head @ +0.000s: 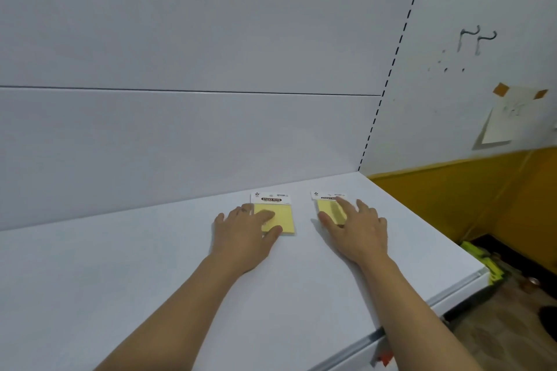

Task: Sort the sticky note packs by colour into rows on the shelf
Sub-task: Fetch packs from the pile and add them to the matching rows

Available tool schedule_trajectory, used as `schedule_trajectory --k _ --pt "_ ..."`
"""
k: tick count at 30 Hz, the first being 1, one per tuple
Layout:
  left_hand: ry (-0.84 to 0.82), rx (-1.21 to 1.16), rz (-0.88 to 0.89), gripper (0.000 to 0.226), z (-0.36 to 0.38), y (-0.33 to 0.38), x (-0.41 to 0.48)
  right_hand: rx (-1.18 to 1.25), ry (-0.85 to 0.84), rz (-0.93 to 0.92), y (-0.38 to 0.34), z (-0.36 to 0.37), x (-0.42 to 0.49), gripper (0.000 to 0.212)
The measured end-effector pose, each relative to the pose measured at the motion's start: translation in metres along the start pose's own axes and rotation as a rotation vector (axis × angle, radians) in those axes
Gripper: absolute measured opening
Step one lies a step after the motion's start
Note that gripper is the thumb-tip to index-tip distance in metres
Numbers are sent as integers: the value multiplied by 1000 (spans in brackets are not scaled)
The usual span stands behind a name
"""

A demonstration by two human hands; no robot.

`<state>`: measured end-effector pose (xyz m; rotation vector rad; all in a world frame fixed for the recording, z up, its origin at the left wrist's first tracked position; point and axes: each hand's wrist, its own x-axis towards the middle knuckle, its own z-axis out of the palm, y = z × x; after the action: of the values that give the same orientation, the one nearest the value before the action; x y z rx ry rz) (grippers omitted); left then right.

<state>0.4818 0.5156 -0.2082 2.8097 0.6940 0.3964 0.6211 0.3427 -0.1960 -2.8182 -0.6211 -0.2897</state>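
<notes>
On the white shelf (271,295) nearest you, your left hand (245,233) lay flat, fingers spread, on one yellow sticky note pack (281,215); your right hand (358,230) pressed likewise on its twin (327,205). Neither was gripped. Both packs sat side by side, headers facing the back panel (180,135), reading "STICKY NOTE".

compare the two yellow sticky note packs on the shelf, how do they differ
The left pack shows most of its yellow face and a readable header; the right pack is largely covered. The left hand overlaps the left pack's left side; the right hand lies across the right pack. Both are yellow, flat on the shelf, side by side.
</notes>
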Motion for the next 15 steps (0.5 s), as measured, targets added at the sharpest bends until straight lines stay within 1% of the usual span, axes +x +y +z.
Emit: schedule_trajectory --k 2,6,8,9,11,13,15 --pt "-55 -31 -6 50 1 0 2 -27 -18 -41 0 -2 0 62" --pt "-41 -64 -32 49 0 0 4 163 -48 -97 5 -4 -5 49" --pt "-22 -74 -50 47 -2 3 3 212 -48 -129 4 -5 -8 47" --pt "-14 -74 -63 46 -2 5 2 212 -38 -127 3 -5 -8 50" --pt "3 -41 -101 52 -2 9 -1 159 -20 -95 1 -6 -10 63" --pt "28 28 -138 70 -3 12 -1 92 -23 -69 0 -8 -11 73" --pt "24 76 -146 79 -5 14 2 63 -34 -60 -2 -8 -10 76"
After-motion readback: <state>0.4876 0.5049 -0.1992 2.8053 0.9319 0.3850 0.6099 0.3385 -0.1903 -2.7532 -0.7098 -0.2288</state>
